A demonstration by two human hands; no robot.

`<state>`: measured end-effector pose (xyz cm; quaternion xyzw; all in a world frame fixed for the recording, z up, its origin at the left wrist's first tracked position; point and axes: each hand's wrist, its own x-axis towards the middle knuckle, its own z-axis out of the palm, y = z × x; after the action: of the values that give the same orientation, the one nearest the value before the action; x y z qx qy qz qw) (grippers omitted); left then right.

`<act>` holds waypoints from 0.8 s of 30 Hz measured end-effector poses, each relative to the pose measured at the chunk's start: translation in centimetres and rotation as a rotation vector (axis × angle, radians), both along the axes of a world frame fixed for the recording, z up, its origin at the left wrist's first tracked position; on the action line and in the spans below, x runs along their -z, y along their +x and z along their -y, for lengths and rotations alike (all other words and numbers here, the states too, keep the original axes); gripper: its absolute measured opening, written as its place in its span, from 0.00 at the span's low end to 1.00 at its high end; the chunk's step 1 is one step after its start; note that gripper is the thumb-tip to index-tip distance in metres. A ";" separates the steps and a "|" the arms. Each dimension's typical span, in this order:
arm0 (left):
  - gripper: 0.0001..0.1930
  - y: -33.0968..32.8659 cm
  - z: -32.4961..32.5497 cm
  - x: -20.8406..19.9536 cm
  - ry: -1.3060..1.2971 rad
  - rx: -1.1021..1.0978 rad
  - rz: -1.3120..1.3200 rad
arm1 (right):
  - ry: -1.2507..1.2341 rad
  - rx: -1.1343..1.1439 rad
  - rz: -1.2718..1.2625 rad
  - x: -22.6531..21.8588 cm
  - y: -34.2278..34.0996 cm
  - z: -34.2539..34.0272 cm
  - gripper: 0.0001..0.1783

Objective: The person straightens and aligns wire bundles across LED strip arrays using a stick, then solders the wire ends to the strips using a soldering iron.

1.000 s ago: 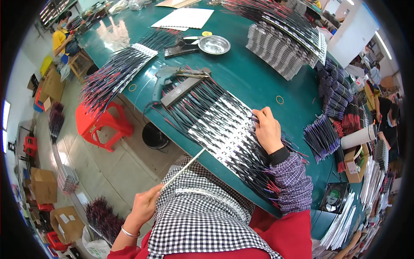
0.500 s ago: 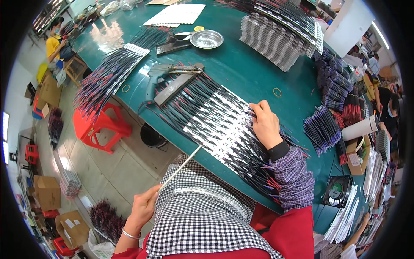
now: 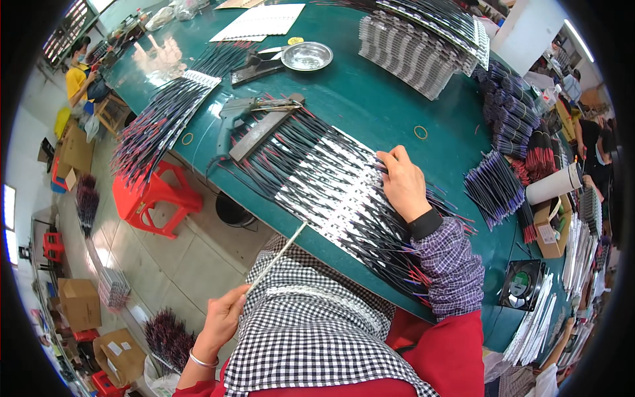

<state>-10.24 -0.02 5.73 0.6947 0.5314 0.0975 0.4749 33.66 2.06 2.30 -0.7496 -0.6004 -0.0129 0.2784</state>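
A white board (image 3: pixel 319 182) lies on the table, crossed by rows of black wires (image 3: pixel 380 245) with red and purple ends. My right hand (image 3: pixel 405 184) rests at the board's far right edge, fingers bent together over the wire ends. What its fingertips hold, if anything, is hidden. My left hand (image 3: pixel 226 314) is closed on the lower end of a thin off-white stick (image 3: pixel 276 257), off the table before the checked apron. The stick slants up to the table's front edge, its tip near the board. A dark metal bar (image 3: pixel 263 135) lies across the wires at the left.
A glue gun (image 3: pixel 233 119) lies left of the bar. Beyond are a round metal dish (image 3: pixel 307 56), another wired board (image 3: pixel 198 79) and a tall stack of boards (image 3: pixel 413 56). Wire bundles (image 3: pixel 493 188) and a small fan (image 3: pixel 522 286) sit at right. A red stool (image 3: pixel 155 202) stands at left.
The whole scene has shifted slightly in view. Both hands keep nearly the same pose, with the stick still in my left hand.
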 end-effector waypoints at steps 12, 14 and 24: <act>0.16 2.5 -2.2 -0.1 -0.520 -0.045 0.280 | 0.021 -0.006 0.010 0.5 0.1 0.1 0.20; 0.16 3.4 -2.5 0.3 -0.509 -0.036 0.289 | 0.020 -0.003 0.009 0.6 0.1 0.1 0.19; 0.16 10.8 -5.1 1.0 -0.575 -0.039 0.393 | 0.028 -0.001 0.019 0.3 0.2 0.1 0.17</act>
<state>0.54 5.06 4.75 0.4904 0.4486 0.0847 0.7424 33.81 1.92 1.95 -0.7452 -0.6031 -0.0285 0.2832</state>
